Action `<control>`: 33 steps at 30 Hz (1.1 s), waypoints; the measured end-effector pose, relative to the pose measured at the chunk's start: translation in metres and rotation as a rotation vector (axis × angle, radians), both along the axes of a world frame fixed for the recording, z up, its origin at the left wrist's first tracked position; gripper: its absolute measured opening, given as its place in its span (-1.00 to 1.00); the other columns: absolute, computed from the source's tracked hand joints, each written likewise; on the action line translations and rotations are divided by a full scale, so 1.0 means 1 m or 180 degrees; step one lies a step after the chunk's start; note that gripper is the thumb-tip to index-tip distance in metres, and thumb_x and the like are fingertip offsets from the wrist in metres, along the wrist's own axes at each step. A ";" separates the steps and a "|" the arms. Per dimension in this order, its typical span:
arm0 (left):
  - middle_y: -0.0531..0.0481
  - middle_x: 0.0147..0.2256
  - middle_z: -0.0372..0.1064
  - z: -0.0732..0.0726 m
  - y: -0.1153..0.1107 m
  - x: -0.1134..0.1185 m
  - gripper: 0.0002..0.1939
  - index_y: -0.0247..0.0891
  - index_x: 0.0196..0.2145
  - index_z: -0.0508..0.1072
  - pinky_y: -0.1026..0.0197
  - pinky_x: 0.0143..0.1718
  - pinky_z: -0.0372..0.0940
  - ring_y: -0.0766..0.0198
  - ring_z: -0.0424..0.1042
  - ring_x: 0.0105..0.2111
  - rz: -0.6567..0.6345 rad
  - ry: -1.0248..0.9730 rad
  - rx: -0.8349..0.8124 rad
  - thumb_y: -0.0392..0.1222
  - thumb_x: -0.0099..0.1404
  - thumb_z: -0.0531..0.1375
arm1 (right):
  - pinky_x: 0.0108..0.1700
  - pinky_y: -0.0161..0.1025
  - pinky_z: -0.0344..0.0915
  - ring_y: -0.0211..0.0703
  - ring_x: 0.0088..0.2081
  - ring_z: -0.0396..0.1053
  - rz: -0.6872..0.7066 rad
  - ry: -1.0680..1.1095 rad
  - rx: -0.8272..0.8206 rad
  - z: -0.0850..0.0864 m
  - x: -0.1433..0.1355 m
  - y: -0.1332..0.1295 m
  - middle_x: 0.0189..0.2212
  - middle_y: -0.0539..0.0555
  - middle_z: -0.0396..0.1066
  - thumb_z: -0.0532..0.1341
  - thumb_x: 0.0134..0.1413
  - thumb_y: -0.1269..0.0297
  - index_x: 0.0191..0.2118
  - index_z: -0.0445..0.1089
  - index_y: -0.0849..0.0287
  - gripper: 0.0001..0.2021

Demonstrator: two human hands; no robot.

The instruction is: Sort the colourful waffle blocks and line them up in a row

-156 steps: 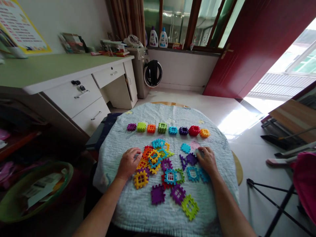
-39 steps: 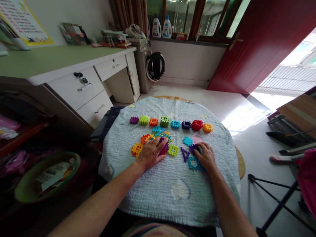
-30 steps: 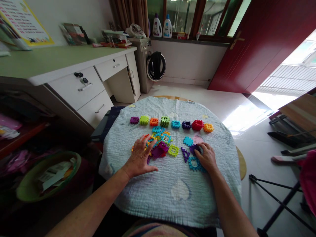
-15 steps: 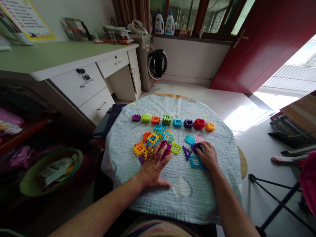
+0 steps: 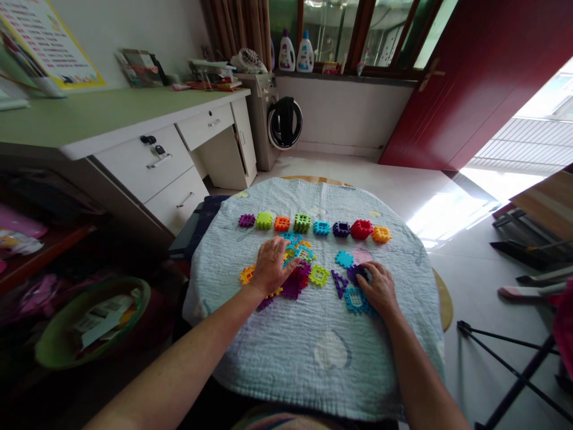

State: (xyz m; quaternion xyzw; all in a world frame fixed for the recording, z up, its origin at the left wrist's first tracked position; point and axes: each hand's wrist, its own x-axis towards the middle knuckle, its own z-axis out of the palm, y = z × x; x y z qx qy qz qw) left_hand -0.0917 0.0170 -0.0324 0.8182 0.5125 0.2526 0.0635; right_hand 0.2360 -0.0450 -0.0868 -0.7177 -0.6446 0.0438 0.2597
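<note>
My left hand [image 5: 272, 266] is over a pile of toothed plastic building pieces, its curved fingers and thumb apart near a blue window piece [image 5: 304, 254]. The hand covers part of the pile, where a purple piece [image 5: 293, 286] and an orange piece [image 5: 247, 274] show. A lime piece [image 5: 319, 275] lies at the pile's right side. My right hand [image 5: 379, 286] closes its fingers on a dark purple building piece [image 5: 353, 273], partly hidden by them. Close by lie a purple triangle piece [image 5: 339, 284], a blue square piece [image 5: 344, 258] and a blue window piece [image 5: 356, 300].
Across the far part of the cloth-covered round table [image 5: 286, 352] runs a row of assembled cubes, among them a green cube [image 5: 302, 223] and a red block [image 5: 362, 229]. A desk [image 5: 134, 113] stands left, a basket [image 5: 143, 298] below it, and black metal legs [image 5: 505, 364] at right.
My left hand has moved up and leftward over the pile, its fingers going from spread flat to curved. My right hand stays at the dark purple piece. The view has tilted slightly.
</note>
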 end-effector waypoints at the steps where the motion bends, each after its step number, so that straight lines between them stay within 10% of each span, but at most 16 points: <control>1: -0.24 0.09 0.27 -0.001 0.010 0.002 -0.43 -0.24 0.13 0.29 -0.07 0.20 0.12 0.01 0.23 0.15 0.0065 0.0061 -0.0133 0.20 0.36 -0.02 | 0.06 0.02 0.18 0.03 -0.01 0.31 -0.0012 -0.0009 -0.0008 0.000 0.000 0.000 -0.03 0.14 0.38 0.14 0.10 0.08 -0.08 0.43 0.10 -0.67; 7: -0.20 0.15 0.24 -0.005 0.042 0.014 -0.34 -0.16 0.14 0.32 -0.02 0.17 0.15 -0.03 0.21 0.18 0.0007 0.0607 -0.0639 0.33 0.29 0.00 | 0.07 0.00 0.18 0.03 0.00 0.31 0.0004 -0.0014 -0.0016 0.001 -0.001 0.000 -0.02 0.15 0.38 0.13 0.11 0.07 -0.09 0.43 0.10 -0.68; 19: -0.15 0.19 0.23 0.010 0.007 0.011 -0.35 -0.12 0.21 0.25 -0.04 0.22 0.13 0.03 0.23 0.17 -0.1101 0.0327 -0.0609 0.22 0.26 0.14 | 0.11 0.04 0.17 0.05 0.03 0.30 -0.0022 0.0123 -0.0131 0.004 0.000 -0.001 -0.02 0.14 0.38 0.14 0.09 0.08 -0.08 0.44 0.10 -0.67; 25: -0.16 0.13 0.29 -0.006 -0.001 -0.039 -0.49 -0.17 0.13 0.34 -0.12 0.22 0.12 0.02 0.26 0.14 -0.0198 -0.0188 -0.0204 0.13 0.33 0.06 | 0.09 0.06 0.22 0.07 -0.02 0.35 0.0132 0.0550 -0.0064 0.031 -0.004 0.006 -0.09 0.14 0.43 0.15 0.04 0.11 -0.12 0.43 0.08 -0.69; 33: -0.15 0.01 0.38 -0.031 0.035 -0.069 -0.60 -0.23 -0.12 0.49 -0.01 0.15 0.23 0.07 0.35 0.04 0.0386 -0.0444 -0.0389 0.08 0.32 0.04 | -0.09 -0.14 0.33 -0.10 -0.16 0.42 0.1063 0.1084 -0.0190 0.063 -0.087 0.038 -0.17 0.10 0.48 0.16 0.08 0.22 -0.14 0.44 0.12 -0.76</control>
